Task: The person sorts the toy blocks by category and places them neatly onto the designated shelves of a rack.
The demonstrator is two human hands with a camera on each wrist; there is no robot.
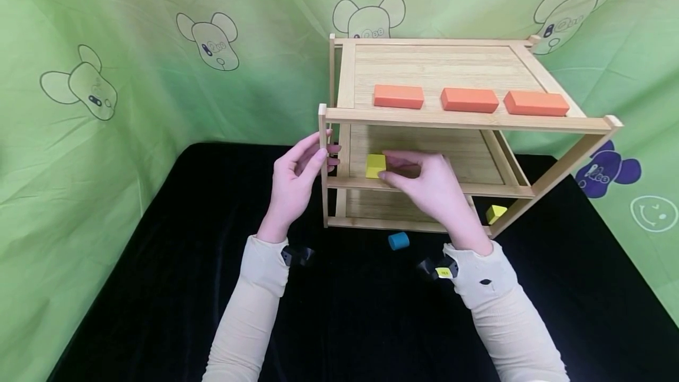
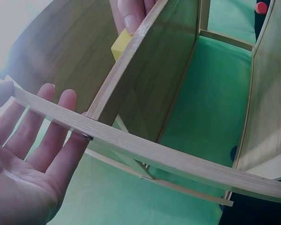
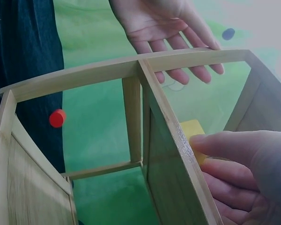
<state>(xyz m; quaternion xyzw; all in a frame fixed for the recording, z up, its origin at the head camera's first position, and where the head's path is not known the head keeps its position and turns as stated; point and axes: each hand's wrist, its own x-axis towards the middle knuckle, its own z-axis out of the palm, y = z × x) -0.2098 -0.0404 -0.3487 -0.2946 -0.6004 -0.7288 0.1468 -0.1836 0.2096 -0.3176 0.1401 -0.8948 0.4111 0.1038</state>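
A three-tier wooden shelf [image 1: 467,187] stands on the black cloth. My left hand [image 1: 294,178] holds its left front post, the thumb in front and the fingers passing behind; in the left wrist view those fingers [image 2: 47,136] are only slightly bent. With thumb and fingers, my right hand [image 1: 429,184] pinches a yellow block [image 1: 375,166] at the front left of the middle tier. Only part of that block [image 3: 192,126] shows in the right wrist view, behind the tier's front rail. I cannot tell whether the block bears on the board.
Three orange blocks [image 1: 469,100] lie in a row along the top tier's front. A blue cylinder [image 1: 399,241] rests on the cloth before the shelf. Another yellow block [image 1: 495,214] sits by the right front post. The right wrist view shows a red cylinder [image 3: 57,118].
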